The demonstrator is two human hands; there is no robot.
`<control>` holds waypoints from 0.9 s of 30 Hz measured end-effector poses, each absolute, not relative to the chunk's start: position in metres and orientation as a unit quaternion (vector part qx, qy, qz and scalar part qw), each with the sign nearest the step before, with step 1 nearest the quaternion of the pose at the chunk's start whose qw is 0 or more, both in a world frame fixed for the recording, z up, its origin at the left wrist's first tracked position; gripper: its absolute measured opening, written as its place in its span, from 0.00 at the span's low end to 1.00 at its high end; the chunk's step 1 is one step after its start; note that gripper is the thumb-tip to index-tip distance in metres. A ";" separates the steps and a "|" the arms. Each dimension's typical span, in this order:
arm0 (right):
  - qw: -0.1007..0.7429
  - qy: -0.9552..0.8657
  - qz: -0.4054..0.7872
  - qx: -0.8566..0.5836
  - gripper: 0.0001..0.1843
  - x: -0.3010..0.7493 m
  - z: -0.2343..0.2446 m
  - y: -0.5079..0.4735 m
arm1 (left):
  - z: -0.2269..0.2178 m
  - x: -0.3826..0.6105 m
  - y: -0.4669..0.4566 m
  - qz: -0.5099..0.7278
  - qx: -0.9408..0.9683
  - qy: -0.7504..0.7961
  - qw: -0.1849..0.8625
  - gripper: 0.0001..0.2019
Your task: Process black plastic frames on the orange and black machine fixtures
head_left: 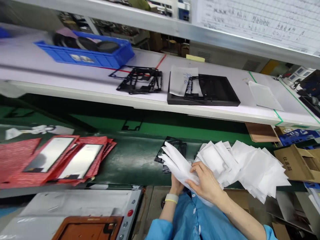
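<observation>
Slippage worries me: my right hand [207,185] pinches thin white sheets [175,160] just left of the fanned pile [250,166]. My left hand [176,185] lies under them, and I cannot tell its grip. A slack pinch could spill them onto the black frame [172,148], also left of that pile.

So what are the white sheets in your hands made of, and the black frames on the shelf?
White sheets: thin matte paper or soft film, probably; they flex and fan loosely. Black frames: likely moulded plastic, dull finish, thin open ribs.
</observation>
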State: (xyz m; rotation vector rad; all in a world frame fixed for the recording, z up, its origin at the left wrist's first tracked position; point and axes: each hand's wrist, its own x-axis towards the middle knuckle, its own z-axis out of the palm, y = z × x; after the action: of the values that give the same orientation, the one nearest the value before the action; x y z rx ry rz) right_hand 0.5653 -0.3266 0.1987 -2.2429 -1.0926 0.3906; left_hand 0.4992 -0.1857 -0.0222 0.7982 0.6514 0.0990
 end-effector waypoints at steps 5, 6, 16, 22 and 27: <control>0.297 -0.465 0.167 -0.817 0.08 0.550 0.214 -0.274 | -0.003 0.463 -0.133 0.145 0.298 0.307 0.892 0.48; 0.296 -0.476 0.175 -0.809 0.07 0.545 0.221 -0.266 | 0.000 0.454 -0.125 0.151 0.276 0.297 0.902 0.48; 0.361 -0.493 0.208 -0.764 0.04 0.507 0.306 -0.225 | 0.012 0.399 -0.081 0.211 0.239 0.359 0.877 0.35; 0.460 -0.346 0.186 -0.796 0.17 0.555 0.311 -0.262 | 0.042 0.386 -0.043 0.255 0.250 0.377 0.855 0.23; 0.602 -0.209 0.223 -0.738 0.32 0.605 0.268 -0.315 | 0.089 0.366 -0.005 0.285 0.299 0.401 0.817 0.33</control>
State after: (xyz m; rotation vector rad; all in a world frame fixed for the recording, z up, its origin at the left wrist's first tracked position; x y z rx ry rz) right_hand 0.6053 -0.3153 0.2677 -1.7096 -0.4839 0.5155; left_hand 0.3663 -0.0051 0.0889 0.6381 0.8552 0.6068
